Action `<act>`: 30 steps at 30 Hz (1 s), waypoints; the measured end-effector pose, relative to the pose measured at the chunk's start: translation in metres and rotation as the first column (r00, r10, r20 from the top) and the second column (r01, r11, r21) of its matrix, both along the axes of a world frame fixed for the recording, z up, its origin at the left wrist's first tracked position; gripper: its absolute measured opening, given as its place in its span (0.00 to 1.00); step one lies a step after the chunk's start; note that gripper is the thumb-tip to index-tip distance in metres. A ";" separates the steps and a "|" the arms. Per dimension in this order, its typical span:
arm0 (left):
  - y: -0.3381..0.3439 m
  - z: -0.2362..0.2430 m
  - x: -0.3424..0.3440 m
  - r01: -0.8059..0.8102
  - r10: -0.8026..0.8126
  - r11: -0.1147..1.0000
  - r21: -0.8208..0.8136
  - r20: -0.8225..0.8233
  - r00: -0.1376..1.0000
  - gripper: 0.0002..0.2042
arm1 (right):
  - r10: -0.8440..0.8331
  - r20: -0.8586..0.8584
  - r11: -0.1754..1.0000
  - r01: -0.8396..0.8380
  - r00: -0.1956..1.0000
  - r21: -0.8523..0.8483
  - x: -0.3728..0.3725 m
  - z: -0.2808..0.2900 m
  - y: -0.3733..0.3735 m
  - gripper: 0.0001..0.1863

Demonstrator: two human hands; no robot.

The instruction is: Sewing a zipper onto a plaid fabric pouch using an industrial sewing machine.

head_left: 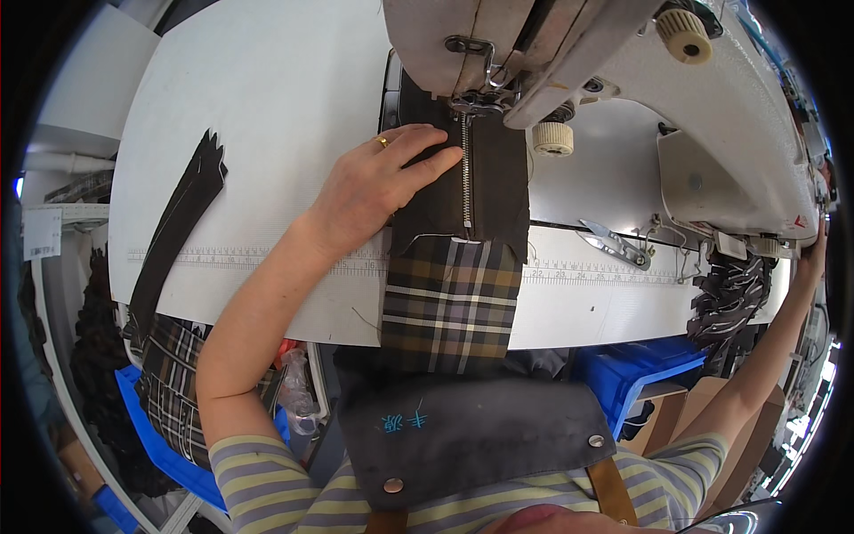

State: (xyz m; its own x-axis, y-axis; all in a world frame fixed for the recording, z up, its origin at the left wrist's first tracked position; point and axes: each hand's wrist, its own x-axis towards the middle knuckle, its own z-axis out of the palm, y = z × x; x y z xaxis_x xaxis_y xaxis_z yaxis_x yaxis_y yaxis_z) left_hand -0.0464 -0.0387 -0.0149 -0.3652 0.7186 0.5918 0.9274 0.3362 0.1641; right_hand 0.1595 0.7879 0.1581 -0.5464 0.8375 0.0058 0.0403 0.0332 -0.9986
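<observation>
My left hand (pixel 378 178), with a ring on one finger, lies with fingers stretched out on dark cloth (pixel 500 187). Two fingertips rest just left of a metal zipper (pixel 467 173). The zipper runs lengthwise down the cloth from under the sewing machine's presser foot (pixel 480 107). Below the dark cloth, a plaid fabric panel (pixel 449 303) hangs over the table's front edge. My right hand (pixel 813 253) reaches to the far right end of the sewing machine (pixel 747 133), at its side. The fingers there are mostly hidden, so their grip is unclear.
Thread snips (pixel 616 244) lie right of the cloth, near a ruler strip (pixel 249 258) on the white table (pixel 258 107). A dark cloth strip (pixel 182 222) hangs off the left edge. Blue bins (pixel 636 365) stand below; bundled dark pieces (pixel 731 294) lie at right.
</observation>
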 end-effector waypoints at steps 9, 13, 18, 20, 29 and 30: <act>0.000 0.001 0.001 -0.004 0.005 1.000 -0.015 0.024 1.000 0.20 | -0.132 -0.112 0.991 0.134 0.985 0.014 -0.012 -0.006 -0.063 0.25; 0.000 0.000 0.001 0.000 0.002 1.000 -0.026 0.042 0.999 0.20 | -0.136 -0.305 0.983 0.166 0.943 0.075 -0.008 -0.032 -0.061 0.26; 0.000 -0.001 0.001 -0.011 0.011 1.000 -0.009 0.036 0.999 0.21 | -0.237 -0.416 0.958 0.282 0.878 0.050 -0.013 -0.035 -0.121 0.23; -0.001 -0.001 0.000 -0.008 0.009 1.000 -0.028 0.046 0.999 0.21 | -0.361 -0.300 0.595 0.465 0.883 0.655 -0.019 -0.026 -0.197 0.20; 0.000 -0.001 0.001 -0.023 0.025 0.999 -0.042 0.037 0.999 0.21 | 0.669 0.384 0.103 -0.592 0.636 0.799 -0.116 -0.137 -0.568 0.19; 0.000 0.000 0.001 -0.027 0.028 0.999 -0.031 0.025 0.999 0.21 | 0.670 0.395 0.089 -0.597 0.628 0.797 -0.132 -0.146 -0.579 0.18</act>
State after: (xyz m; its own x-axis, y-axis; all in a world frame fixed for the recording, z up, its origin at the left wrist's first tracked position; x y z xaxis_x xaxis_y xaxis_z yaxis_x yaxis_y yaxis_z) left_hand -0.0452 -0.0389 -0.0152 -0.3997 0.7259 0.5597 0.9134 0.3664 0.1771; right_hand 0.0270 0.2093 0.0124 -0.8403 -0.2958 0.4543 -0.4929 0.7658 -0.4131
